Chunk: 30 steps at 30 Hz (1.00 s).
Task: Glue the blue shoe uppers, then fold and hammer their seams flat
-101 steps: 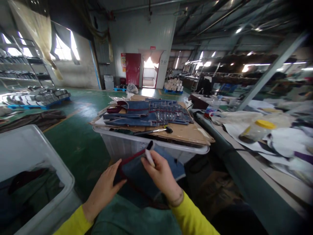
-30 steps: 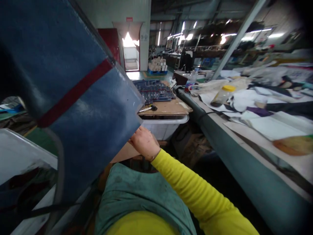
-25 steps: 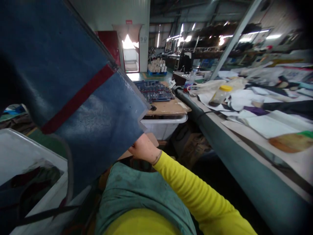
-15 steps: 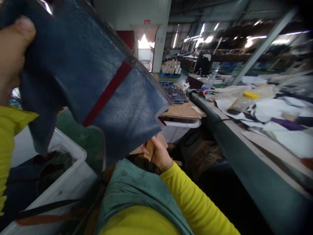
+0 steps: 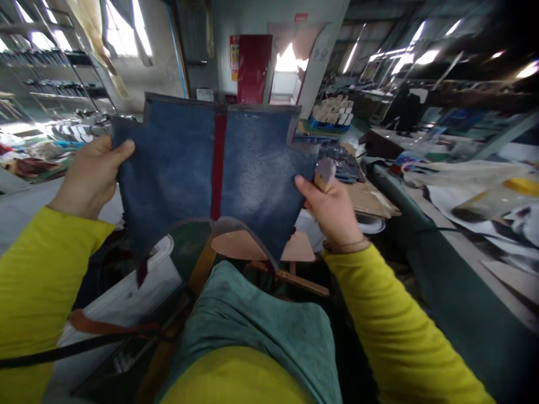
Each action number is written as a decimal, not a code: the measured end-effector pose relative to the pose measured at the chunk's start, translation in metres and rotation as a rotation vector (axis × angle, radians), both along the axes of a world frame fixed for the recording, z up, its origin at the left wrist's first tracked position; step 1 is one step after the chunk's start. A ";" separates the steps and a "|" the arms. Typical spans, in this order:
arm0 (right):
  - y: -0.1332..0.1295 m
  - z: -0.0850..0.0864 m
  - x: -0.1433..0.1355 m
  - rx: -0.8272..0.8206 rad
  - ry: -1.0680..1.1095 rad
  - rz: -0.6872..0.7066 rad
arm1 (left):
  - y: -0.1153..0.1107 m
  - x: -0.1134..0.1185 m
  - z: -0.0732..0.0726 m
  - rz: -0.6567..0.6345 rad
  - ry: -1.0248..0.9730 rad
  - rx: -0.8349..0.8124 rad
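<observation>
No readable lettering anywhere.

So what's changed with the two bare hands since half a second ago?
The smooth blue panel with the dark red stripe has gone from a slant to roughly level, its left end lowered. The bare right hand has come up to grip its right edge. Unchanged: the bare left hand holds the panel, and a small tan object stays in the right hand.

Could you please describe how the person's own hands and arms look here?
The left hand and right hand are ungloved. The long, bright yellow fabric left sleeve has a loose cuff; the matching long, bright yellow fabric right sleeve is creased along the forearm. What looks like a thin brownish band circles the right wrist.
</observation>
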State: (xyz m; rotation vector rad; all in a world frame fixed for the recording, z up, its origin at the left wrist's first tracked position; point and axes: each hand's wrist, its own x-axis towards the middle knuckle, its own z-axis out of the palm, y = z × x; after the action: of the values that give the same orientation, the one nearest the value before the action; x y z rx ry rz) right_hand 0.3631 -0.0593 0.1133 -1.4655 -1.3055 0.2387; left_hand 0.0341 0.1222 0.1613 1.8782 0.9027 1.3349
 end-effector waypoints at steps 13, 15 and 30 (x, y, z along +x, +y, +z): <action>0.019 0.021 0.028 -0.291 -0.521 0.059 | -0.036 -0.010 -0.189 -0.100 0.022 -0.753; 0.009 0.009 0.050 -0.350 -0.558 0.032 | -0.044 0.011 -0.211 -0.197 0.080 -0.826; -0.088 -0.130 0.133 -0.461 0.078 -0.251 | -0.062 0.064 -0.254 -0.226 0.253 -0.889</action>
State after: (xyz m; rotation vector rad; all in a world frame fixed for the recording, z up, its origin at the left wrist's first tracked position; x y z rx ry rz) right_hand 0.4964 -0.1472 -0.0169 -1.9703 -1.0288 0.4474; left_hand 0.0984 0.0599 -0.0925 1.3776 1.1226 0.4219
